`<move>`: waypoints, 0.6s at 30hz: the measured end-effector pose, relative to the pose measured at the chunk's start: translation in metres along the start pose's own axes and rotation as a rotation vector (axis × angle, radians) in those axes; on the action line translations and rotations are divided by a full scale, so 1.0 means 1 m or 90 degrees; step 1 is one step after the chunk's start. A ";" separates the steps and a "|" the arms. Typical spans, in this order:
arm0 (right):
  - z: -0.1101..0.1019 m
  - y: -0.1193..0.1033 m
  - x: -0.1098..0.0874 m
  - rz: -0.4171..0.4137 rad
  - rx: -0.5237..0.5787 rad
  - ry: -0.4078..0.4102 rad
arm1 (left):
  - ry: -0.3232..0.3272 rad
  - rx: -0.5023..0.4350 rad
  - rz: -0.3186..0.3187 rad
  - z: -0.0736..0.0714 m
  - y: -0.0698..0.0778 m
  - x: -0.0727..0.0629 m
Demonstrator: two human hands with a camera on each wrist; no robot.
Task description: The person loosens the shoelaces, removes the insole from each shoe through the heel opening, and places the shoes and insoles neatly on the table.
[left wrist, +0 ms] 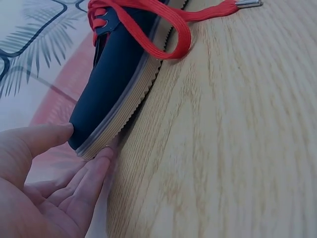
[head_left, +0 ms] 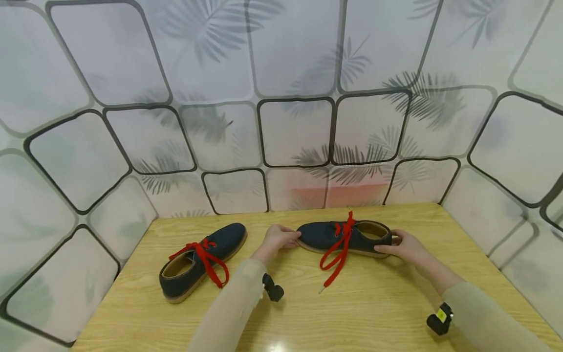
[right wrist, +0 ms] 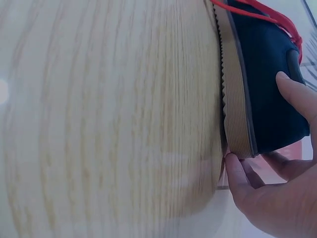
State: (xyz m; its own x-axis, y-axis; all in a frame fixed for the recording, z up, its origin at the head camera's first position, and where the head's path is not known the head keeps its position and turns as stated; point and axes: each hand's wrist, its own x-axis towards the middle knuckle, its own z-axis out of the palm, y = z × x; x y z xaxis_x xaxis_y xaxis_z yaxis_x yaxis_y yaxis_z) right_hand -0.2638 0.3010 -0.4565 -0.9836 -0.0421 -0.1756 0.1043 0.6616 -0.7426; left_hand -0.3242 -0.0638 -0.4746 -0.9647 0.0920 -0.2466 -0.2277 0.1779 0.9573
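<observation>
At the toe of the held shoe [head_left: 317,235]: the left hand [head_left: 278,238] pinches the tip, its thumb on the dark upper and its fingers low against the edge of the sole [left wrist: 126,106].
At the heel: the right hand [head_left: 404,248] grips the back end, thumb along the near side, fingers round behind and down by the sole.
Hands: well apart from each other, both clamped on the same shoe, one at each end.
Arms: both reach forward from the near edge of the view and angle inward; the left sleeve [head_left: 228,305] and right sleeve [head_left: 488,313] are pale.
Held shoe's place: right of centre on the wooden surface [head_left: 347,322], upright, toe to the left; whether the whole sole touches down, I cannot tell.
Held shoe's look: navy upper, tan inside, pale ribbed sole with a toothed lower edge.
Red lace [head_left: 347,232]: threaded through the eyelets, a loop and a loose end with a metal tip trailing down the near side onto the surface.
Other shoe [head_left: 226,244]: a matching navy one at the left, untouched, set diagonally with its toe pointing away and to the right, its own red lace hanging over the near side.
</observation>
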 end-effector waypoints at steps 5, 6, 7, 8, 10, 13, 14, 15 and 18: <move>-0.001 -0.001 -0.002 0.014 0.018 -0.010 | -0.015 -0.011 0.001 -0.003 0.001 -0.003; -0.001 -0.001 -0.003 0.016 0.021 -0.013 | -0.017 -0.010 0.001 -0.004 0.001 -0.004; -0.001 -0.002 -0.004 0.018 0.022 -0.015 | -0.020 -0.009 0.002 -0.005 0.001 -0.005; -0.002 -0.003 -0.004 0.019 0.023 -0.016 | -0.023 -0.007 0.002 -0.007 0.002 -0.007; -0.001 -0.005 -0.005 0.022 0.024 -0.019 | -0.024 -0.002 0.001 -0.010 0.003 -0.010; -0.001 -0.009 -0.006 0.019 0.025 -0.025 | -0.027 -0.004 -0.004 -0.015 0.005 -0.015; -0.001 -0.010 -0.007 0.016 0.025 -0.028 | -0.029 -0.008 -0.006 -0.017 0.006 -0.017; 0.000 -0.012 -0.007 0.015 0.025 -0.029 | -0.032 -0.014 -0.006 -0.019 0.006 -0.019; 0.001 -0.015 -0.010 0.008 0.028 -0.031 | -0.045 -0.034 -0.008 -0.024 0.007 -0.022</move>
State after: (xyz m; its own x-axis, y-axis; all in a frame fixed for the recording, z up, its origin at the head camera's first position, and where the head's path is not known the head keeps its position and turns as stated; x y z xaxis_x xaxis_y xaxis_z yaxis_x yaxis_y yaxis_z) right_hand -0.2554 0.2908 -0.4443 -0.9739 -0.0706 -0.2158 0.1244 0.6293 -0.7671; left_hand -0.3078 -0.0884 -0.4590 -0.9503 0.1593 -0.2673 -0.2487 0.1271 0.9602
